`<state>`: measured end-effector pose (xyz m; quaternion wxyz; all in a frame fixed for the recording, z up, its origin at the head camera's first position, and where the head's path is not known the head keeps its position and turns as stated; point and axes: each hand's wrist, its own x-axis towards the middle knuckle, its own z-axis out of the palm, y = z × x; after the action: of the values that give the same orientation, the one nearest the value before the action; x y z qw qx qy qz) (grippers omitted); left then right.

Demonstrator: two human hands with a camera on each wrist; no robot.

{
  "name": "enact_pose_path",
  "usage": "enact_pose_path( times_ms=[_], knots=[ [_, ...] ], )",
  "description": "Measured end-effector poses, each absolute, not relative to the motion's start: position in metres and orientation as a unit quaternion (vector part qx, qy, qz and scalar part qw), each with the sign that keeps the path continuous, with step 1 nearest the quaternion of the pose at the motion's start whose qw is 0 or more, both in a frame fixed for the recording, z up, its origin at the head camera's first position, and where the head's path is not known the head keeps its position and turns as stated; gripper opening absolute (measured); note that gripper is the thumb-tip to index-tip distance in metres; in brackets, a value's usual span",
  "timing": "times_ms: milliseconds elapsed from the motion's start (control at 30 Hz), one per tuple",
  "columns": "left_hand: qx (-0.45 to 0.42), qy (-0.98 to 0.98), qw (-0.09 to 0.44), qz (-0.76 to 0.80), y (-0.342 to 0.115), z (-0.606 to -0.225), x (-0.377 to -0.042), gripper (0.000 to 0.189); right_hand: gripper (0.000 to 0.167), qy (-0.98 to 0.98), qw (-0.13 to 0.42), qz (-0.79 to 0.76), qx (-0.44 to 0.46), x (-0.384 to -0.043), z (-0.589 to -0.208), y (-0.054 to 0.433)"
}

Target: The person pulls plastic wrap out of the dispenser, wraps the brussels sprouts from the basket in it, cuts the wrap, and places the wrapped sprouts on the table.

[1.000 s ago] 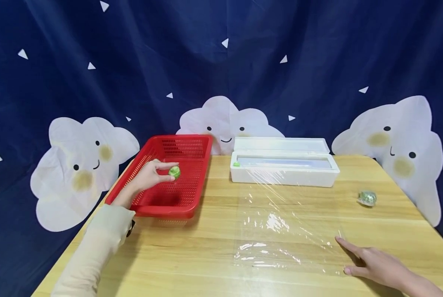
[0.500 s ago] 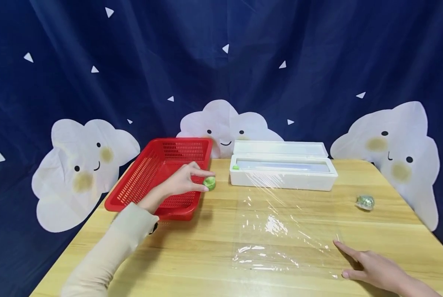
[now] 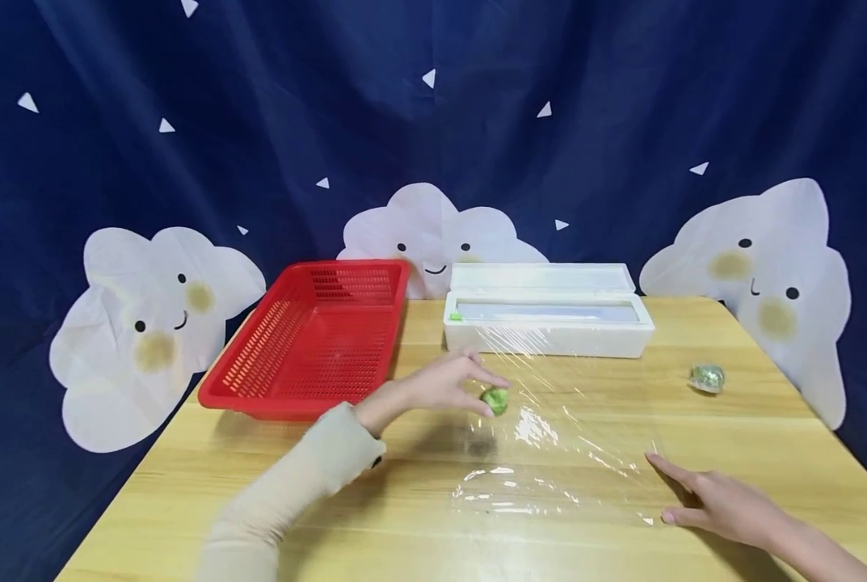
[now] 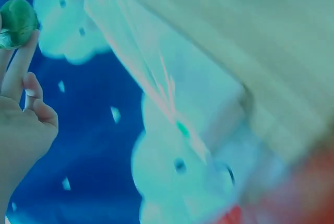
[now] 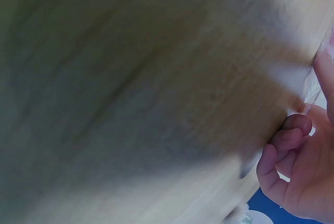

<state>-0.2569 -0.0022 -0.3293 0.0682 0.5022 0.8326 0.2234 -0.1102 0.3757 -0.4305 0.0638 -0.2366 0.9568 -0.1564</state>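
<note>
My left hand [image 3: 448, 384] pinches a green Brussels sprout [image 3: 494, 401] between thumb and fingertips, held above the left part of a clear plastic wrap sheet [image 3: 549, 465]. In the left wrist view the Brussels sprout [image 4: 19, 23] sits at the fingertips, upper left. From a white wrap dispenser box [image 3: 549, 339] with its lid raised, the sheet runs forward over the wooden table. At the sheet's right front edge, my right hand [image 3: 727, 505] touches down with index finger and thumb spread apart. The right wrist view has its other fingers [image 5: 287, 140] loosely curled.
A red plastic basket [image 3: 295, 404] stands at the back left, with nothing visible in it. A small green thing wrapped in film [image 3: 707, 378] lies on the right of the table [image 3: 186, 501]. Behind hangs a dark blue curtain [image 3: 375, 105] with cloud prints.
My left hand has carried the Brussels sprout out from over the red basket, rightward and toward me, to above the plastic wrap. The right hand has stayed at the sheet's edge.
</note>
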Motion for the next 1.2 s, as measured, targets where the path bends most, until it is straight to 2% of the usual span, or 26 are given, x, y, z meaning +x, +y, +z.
enact_pose_path(
  times_ms=[433,867,1200],
  knots=[
    [0.585,0.808,0.062,0.046,0.062,-0.364,-0.238,0.051,0.076,0.963,0.051,-0.118,-0.235,-0.120,-0.418,0.372],
    [0.607,0.792,0.063,-0.029,0.101,-0.379,-0.231,0.050,0.075,0.964,0.046,-0.125,-0.232,-0.113,-0.423,0.374],
    [0.612,0.785,0.080,-0.051,0.113,-0.395,-0.230,0.051,0.074,0.964,0.046,-0.135,-0.225,-0.108,-0.425,0.371]
  ],
)
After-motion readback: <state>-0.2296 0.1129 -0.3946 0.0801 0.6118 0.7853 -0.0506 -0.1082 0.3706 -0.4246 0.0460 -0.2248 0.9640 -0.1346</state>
